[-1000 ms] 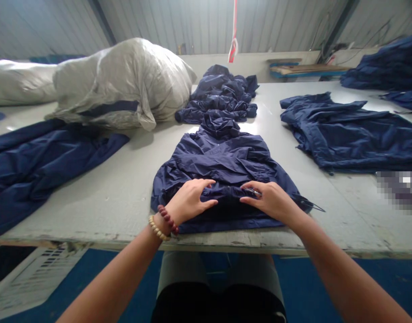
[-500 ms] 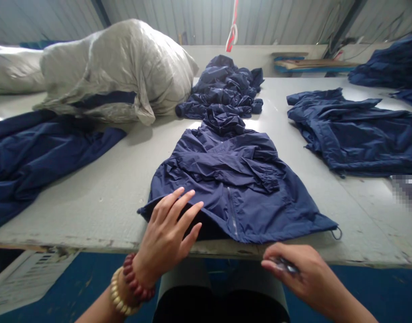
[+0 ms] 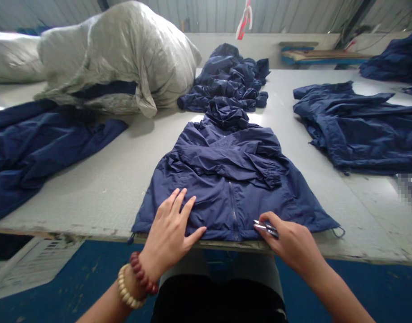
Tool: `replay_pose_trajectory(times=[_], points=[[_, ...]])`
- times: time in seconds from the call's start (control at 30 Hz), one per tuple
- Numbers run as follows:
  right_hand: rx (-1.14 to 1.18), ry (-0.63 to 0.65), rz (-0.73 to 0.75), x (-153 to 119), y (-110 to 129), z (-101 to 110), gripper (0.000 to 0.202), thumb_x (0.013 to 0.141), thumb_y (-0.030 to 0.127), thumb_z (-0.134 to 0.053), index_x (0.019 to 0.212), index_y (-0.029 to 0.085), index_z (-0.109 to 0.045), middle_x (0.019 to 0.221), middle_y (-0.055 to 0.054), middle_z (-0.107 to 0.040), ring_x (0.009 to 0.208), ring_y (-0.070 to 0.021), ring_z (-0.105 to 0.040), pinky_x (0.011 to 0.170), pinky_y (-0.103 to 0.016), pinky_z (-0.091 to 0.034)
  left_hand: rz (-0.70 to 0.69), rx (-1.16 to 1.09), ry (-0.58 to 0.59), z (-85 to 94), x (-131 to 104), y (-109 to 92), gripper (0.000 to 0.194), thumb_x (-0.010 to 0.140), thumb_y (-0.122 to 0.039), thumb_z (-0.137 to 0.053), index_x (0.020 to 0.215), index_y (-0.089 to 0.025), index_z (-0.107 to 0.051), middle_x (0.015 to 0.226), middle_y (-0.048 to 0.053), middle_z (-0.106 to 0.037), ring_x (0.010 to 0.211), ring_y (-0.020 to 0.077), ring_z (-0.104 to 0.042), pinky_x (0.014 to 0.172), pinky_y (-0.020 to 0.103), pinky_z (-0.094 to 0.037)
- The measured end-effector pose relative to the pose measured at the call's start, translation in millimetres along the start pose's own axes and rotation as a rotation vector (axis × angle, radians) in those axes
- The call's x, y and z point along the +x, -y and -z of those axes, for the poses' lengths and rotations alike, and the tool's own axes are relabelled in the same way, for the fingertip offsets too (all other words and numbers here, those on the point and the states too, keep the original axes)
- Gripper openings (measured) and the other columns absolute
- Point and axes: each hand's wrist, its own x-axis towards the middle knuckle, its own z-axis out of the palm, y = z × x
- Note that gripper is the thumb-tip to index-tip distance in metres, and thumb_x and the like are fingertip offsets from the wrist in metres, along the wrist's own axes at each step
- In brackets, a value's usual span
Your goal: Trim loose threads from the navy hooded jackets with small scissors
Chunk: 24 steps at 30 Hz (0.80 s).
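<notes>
A navy zip jacket (image 3: 212,197) lies front up at the table's near edge, hood away from me and sleeves folded across its chest. My left hand (image 3: 170,226) rests flat on the jacket's lower left front, fingers spread, with two bead bracelets at the wrist. My right hand (image 3: 288,237) is closed around small silver thread snips (image 3: 268,229), their two pointed tips showing past the fingers. The snips are over the hem, right of the zip (image 3: 233,208); whether they touch the cloth I cannot tell. A cord loop (image 3: 339,232) sticks out at the right hem corner.
Beyond the hood sits a pile of crumpled navy jackets (image 3: 226,80). More navy garments lie at the left (image 3: 41,148) and right (image 3: 367,130). A large pale sack (image 3: 118,54) bulges at the back left. The white table (image 3: 101,193) ends just before my body.
The lifted left hem now lies flat under my left hand. My right hand has moved up from below the table edge onto the jacket hem, and the snips' tips now show.
</notes>
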Motion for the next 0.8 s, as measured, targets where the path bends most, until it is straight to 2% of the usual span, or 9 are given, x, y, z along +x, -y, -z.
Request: replay_pose_trajectory(times=[0.07,0.2,0.4,0.6,0.7,0.8], points=[[0.01,0.008,-0.026,-1,1,2,0.03,0.106,0.053,-0.053,0.104,0.028,-0.069,0.066,0.0,-0.072,0.06,-0.024,-0.074,0.054,-0.029,-0.036,0.009,0.023,0.034,-8.0,-4,9,0.089,0.095,-0.072,-0.06,0.163,-0.016,-0.044,0.171,0.022,-0.038,0.16,0.0431,-0.03,0.128,0.066,-0.025],[-0.009,0.005,-0.083,-2,5,3,0.033,0.105,0.059,-0.054,0.104,0.03,-0.069,0.066,0.0,-0.073,0.06,-0.0259,-0.074,0.054,-0.03,-0.036,0.038,0.027,0.115,-17.5,-6,19,0.098,0.096,-0.078,-0.052,0.17,-0.017,-0.033,0.177,0.019,-0.026,0.164,0.0407,-0.022,0.13,0.064,-0.021],[-0.051,-0.035,-0.141,1,10,0,0.035,0.105,0.061,-0.052,0.103,0.03,-0.069,0.067,-0.001,-0.074,0.061,-0.0278,-0.075,0.055,-0.031,-0.037,0.019,-0.006,0.146,-19.5,7,30,0.101,0.094,-0.082,-0.051,0.171,-0.02,-0.031,0.178,0.016,-0.023,0.165,0.0388,-0.02,0.132,0.061,-0.017],[0.001,0.003,-0.183,26,12,1,0.035,0.103,0.059,-0.056,0.106,0.027,-0.071,0.073,-0.005,-0.075,0.068,-0.0293,-0.075,0.059,-0.032,-0.038,-0.004,-0.028,0.185,-23.2,38,50,0.1,0.094,-0.083,-0.049,0.17,-0.019,-0.033,0.178,0.017,-0.022,0.166,0.0382,-0.017,0.133,0.062,-0.014],[0.221,0.016,-0.145,41,2,12,0.035,0.103,0.057,-0.056,0.101,0.026,-0.072,0.076,-0.004,-0.075,0.07,-0.0254,-0.072,0.066,-0.032,-0.043,0.01,-0.035,0.2,-24.0,46,54,0.098,0.095,-0.081,-0.05,0.169,-0.018,-0.035,0.177,0.018,-0.024,0.166,0.039,-0.019,0.132,0.063,-0.016],[0.409,-0.111,-0.222,63,-28,24,0.037,0.101,0.056,-0.057,0.099,0.024,-0.076,0.078,-0.005,-0.075,0.072,-0.0226,-0.07,0.071,-0.031,-0.047,0.05,-0.03,0.21,-21.8,42,48,0.095,0.096,-0.077,-0.054,0.166,-0.015,-0.04,0.175,0.022,-0.028,0.163,0.0422,-0.024,0.129,0.065,-0.023]])
